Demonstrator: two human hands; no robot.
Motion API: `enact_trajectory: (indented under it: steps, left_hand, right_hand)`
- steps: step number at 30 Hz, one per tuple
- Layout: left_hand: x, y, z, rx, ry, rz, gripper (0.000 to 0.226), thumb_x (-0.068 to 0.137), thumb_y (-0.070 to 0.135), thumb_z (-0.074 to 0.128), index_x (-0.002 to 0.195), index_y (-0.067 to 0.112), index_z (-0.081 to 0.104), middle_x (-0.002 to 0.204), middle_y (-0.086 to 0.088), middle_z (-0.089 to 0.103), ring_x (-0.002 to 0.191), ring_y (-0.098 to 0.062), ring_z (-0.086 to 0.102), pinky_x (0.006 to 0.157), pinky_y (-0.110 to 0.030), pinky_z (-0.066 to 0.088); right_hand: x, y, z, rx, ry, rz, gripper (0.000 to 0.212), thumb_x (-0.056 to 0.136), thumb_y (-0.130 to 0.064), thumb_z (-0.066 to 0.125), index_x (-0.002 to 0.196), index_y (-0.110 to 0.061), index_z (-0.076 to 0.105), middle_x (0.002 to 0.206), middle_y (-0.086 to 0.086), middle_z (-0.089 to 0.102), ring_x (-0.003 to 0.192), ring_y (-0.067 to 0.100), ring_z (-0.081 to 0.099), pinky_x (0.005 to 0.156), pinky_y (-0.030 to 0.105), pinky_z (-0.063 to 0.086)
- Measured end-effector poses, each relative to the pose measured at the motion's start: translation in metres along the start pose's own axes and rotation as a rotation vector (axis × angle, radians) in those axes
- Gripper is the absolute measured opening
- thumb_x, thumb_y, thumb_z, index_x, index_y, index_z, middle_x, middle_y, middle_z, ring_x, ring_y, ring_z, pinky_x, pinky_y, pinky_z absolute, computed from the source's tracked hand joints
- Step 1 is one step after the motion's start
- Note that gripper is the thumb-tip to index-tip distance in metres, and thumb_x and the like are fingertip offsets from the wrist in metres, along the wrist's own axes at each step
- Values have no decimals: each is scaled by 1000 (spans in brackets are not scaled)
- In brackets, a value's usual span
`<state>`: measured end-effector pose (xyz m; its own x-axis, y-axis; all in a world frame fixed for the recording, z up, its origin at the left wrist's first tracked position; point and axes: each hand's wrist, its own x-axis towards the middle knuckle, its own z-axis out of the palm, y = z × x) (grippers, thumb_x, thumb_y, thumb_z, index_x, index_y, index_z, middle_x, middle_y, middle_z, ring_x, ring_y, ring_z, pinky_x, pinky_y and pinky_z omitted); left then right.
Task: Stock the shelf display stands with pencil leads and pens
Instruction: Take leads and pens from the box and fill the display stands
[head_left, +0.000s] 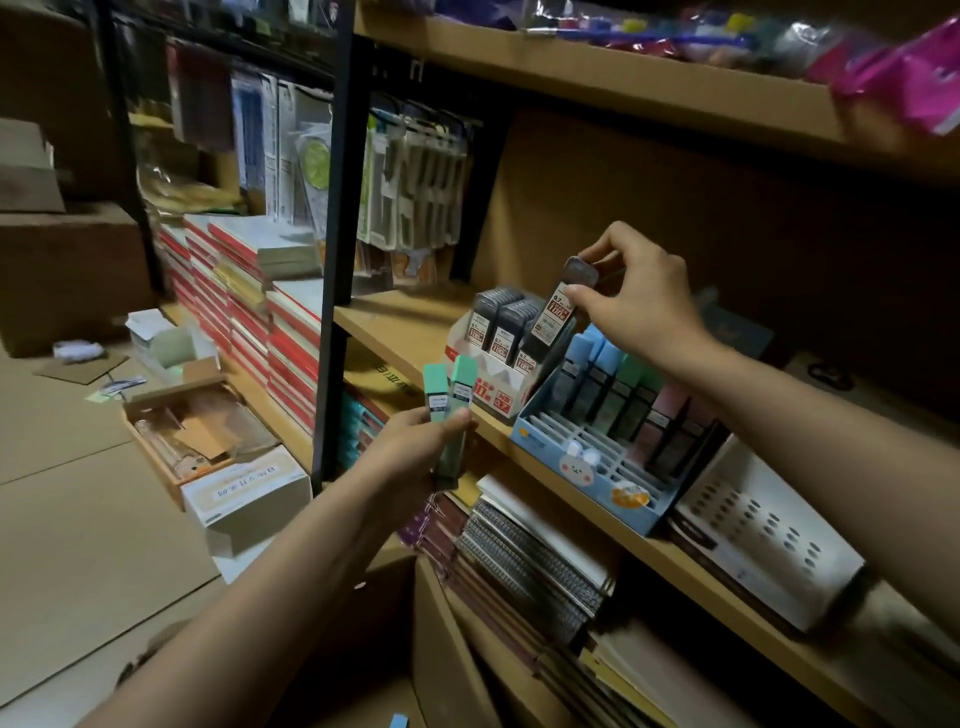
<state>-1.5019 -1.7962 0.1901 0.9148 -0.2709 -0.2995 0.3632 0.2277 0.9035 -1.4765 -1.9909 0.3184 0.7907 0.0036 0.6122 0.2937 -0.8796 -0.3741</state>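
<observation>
Pinching a black pencil-lead case with a white-and-red label (558, 306), right hand (641, 299) fingers hold it above the white-and-red cardboard display stand (491, 382) on the wooden shelf (395, 322) | left hand (415, 441) fingers grip two mint-green lead cases (448, 395) near the shelf edge

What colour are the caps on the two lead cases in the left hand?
Mint green, on the two lead cases held by the left hand; seen in the head view.

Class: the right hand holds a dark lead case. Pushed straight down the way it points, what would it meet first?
Probably the white display stand, in its right-hand slot; the right hand tilts the dark lead case toward it. Depth is uncertain.
</observation>
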Motion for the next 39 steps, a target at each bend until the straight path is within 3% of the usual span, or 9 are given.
enact_trajectory:
  steps: [4, 8, 12, 15, 19, 26, 32, 39]
  left_hand:
    - [4, 1, -1, -35, -41, -31, 23, 95, 23, 57, 116, 14, 61, 102, -8, 61, 89, -19, 59, 68, -29, 48]
    - [12, 5, -4, -61, -15, -25, 21, 94, 22, 58, 113, 13, 63, 102, -9, 63, 90, -19, 59, 72, -31, 49]
    - [17, 6, -9, -84, 8, -21, 24, 94, 22, 59, 116, 12, 61, 102, -9, 62, 90, -18, 59, 71, -30, 48]
    - [21, 5, -12, -91, 28, -18, 26, 93, 21, 60, 118, 11, 60, 102, -9, 62, 91, -19, 58, 72, -30, 49]
    - [24, 3, -14, -91, 30, -26, 25, 94, 22, 60, 116, 12, 61, 102, -9, 63, 93, -20, 59, 78, -34, 50]
    - [28, -2, -12, -100, 30, -32, 22, 93, 21, 61, 114, 12, 61, 100, -8, 64, 91, -18, 60, 76, -32, 51]
    - [30, -5, -9, -119, -1, -41, 24, 93, 20, 61, 116, 12, 61, 100, -7, 64, 89, -16, 60, 76, -31, 50]
    - [29, -6, -6, -115, -23, -25, 22, 92, 19, 62, 112, 12, 63, 100, -8, 65, 90, -18, 61, 78, -33, 50]
  right_hand:
    - [19, -2, 26, 18, -6, 30, 21, 79, -21, 78, 88, -20, 60, 80, -13, 63, 75, -2, 61, 56, 2, 42]
    - [32, -8, 56, 10, -75, 17, 20, 80, -20, 78, 90, -17, 61, 90, -2, 67, 86, 14, 65, 72, 28, 55]
    - [40, -12, 77, -2, -110, -25, 19, 81, -20, 77, 90, -19, 60, 88, -5, 64, 81, 10, 62, 61, 16, 46]
    - [41, -11, 87, -47, -140, -47, 18, 82, -20, 76, 92, -19, 62, 89, -2, 66, 82, 14, 63, 69, 31, 56]
    - [39, -7, 96, -158, -165, -55, 22, 80, -24, 78, 97, -18, 65, 96, 2, 68, 90, 21, 64, 77, 44, 56]
    - [35, 2, 107, -386, -147, -199, 25, 82, -32, 75, 100, -15, 67, 104, 1, 55, 95, 20, 56, 75, 33, 47]
    - [35, 6, 102, -278, -142, -137, 27, 89, -38, 67, 105, -18, 73, 105, -2, 54, 96, 16, 53, 76, 30, 43]
    - [32, 3, 98, -262, -199, -68, 27, 92, -33, 64, 115, -22, 70, 116, 1, 60, 110, 21, 53, 95, 39, 43]
